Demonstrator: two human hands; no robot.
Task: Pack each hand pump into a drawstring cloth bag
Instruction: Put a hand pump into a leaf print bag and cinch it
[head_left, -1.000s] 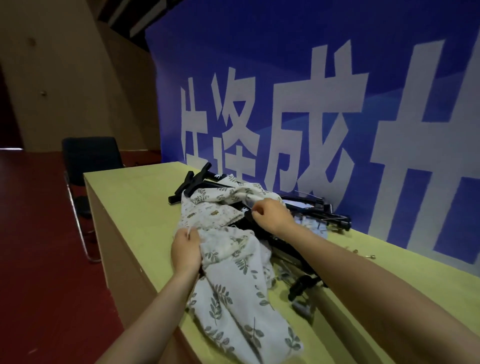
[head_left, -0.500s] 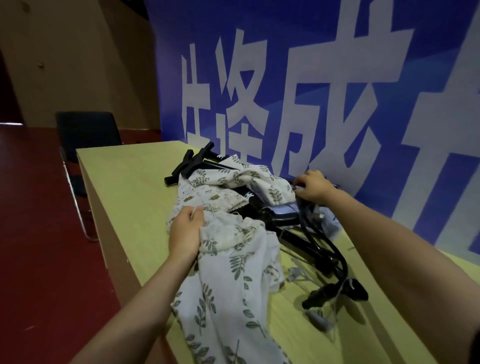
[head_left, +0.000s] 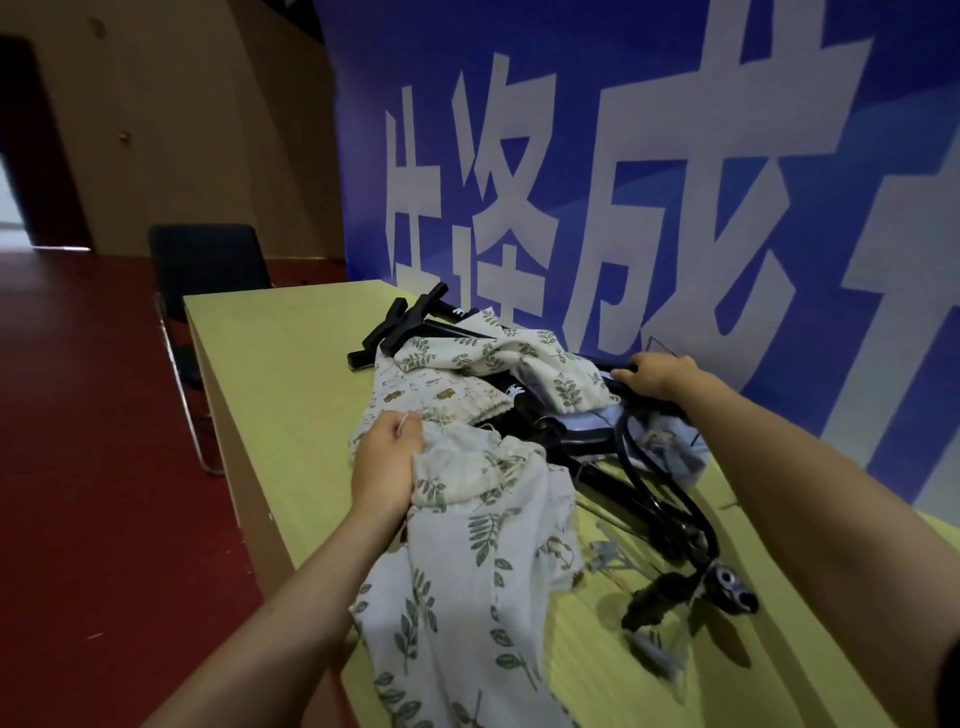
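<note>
**Getting a pump ready for its bag**

The left hand (head_left: 387, 465) bunches the bag (head_left: 467, 561) at the table (head_left: 270, 374) edge. The right hand (head_left: 657, 375) curls round a pump (head_left: 587, 441) in the pile behind. Next, I think: lift it free, open the bag. Cloth hides most pumps; the hoses look tangled.

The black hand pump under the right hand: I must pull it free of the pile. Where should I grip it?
Probably grip the hand pump on its bare barrel, from the right side, where the right hand is; leaf-print cloth bags cover its left and its hose trails toward you.
</note>
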